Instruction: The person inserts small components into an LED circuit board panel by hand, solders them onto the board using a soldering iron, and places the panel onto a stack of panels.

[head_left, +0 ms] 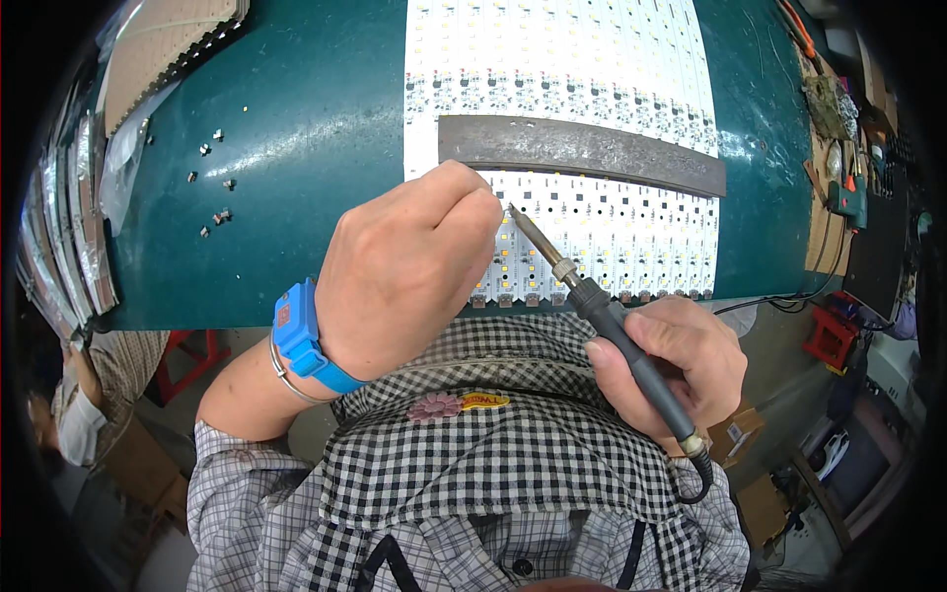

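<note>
In my right hand is a soldering iron with a dark handle and a metal barrel. Its tip points up and left, at or just over a white circuit board panel lined with small components. My left hand is closed in a pinch beside that tip, over the panel's left part. What its fingers hold, if anything, is hidden. A blue strap is around the left wrist. Across the panel, just beyond both hands, lies a flat dark grey bar.
Several tiny loose parts lie on the green tabletop at left. Stacked board strips line the far left edge. Tools, among them a green-handled one, and cables sit at right. Another person's arm shows at lower left.
</note>
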Motion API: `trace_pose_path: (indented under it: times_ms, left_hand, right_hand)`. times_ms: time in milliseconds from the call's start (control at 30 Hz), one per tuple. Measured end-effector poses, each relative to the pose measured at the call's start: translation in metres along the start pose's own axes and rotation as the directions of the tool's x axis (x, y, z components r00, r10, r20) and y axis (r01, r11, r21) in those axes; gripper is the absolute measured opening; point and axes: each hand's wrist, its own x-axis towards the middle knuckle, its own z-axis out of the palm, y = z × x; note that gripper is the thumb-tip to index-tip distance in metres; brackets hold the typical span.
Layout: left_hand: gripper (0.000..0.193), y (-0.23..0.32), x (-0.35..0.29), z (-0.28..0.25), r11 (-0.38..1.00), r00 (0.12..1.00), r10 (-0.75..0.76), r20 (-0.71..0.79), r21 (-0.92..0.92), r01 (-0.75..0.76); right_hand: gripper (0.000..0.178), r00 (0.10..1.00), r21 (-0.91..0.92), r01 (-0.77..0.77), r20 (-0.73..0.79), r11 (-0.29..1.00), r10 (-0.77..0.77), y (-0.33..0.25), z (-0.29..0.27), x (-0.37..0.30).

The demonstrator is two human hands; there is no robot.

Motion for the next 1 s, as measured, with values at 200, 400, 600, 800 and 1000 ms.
trace_pose_path:
  times_ms: [200, 400, 600, 800, 1000]
  left_hand:
    - [0.017, 0.005, 0.001, 0.001, 0.999, 0.999, -0.043, -0.001, 0.009, 0.043]
    - [0.015, 0.0, 0.0, -0.005, 0.999, 0.996, 0.011, -0.087, -0.033, -0.014]
    - [0.015, -0.002, -0.016, -0.024, 0.991, 0.974, -0.112, -0.197, -0.1, 0.094]
    - [0.019, 0.0, -0.014, -0.014, 0.986, 0.972, -0.128, -0.196, -0.134, 0.103]
    - [0.02, -0.008, -0.015, -0.004, 0.998, 0.99, -0.019, -0.142, -0.068, 0.009]
  right_hand:
    - [0.035, 0.999, -0.051, 0.032, -0.029, 0.998, -0.033, -0.003, 0.003, 0.0]
    - [0.035, 0.989, 0.06, 0.026, -0.145, 0.998, -0.018, 0.006, 0.001, -0.006]
    - [0.035, 0.974, 0.15, 0.075, -0.223, 0.986, -0.04, 0.008, -0.005, -0.008]
    - [0.038, 0.991, 0.137, 0.099, -0.103, 0.986, -0.085, 0.005, 0.004, 0.002]
    - [0.037, 0.997, 0.084, 0.042, -0.074, 0.996, -0.036, 0.004, 0.009, 0.003]
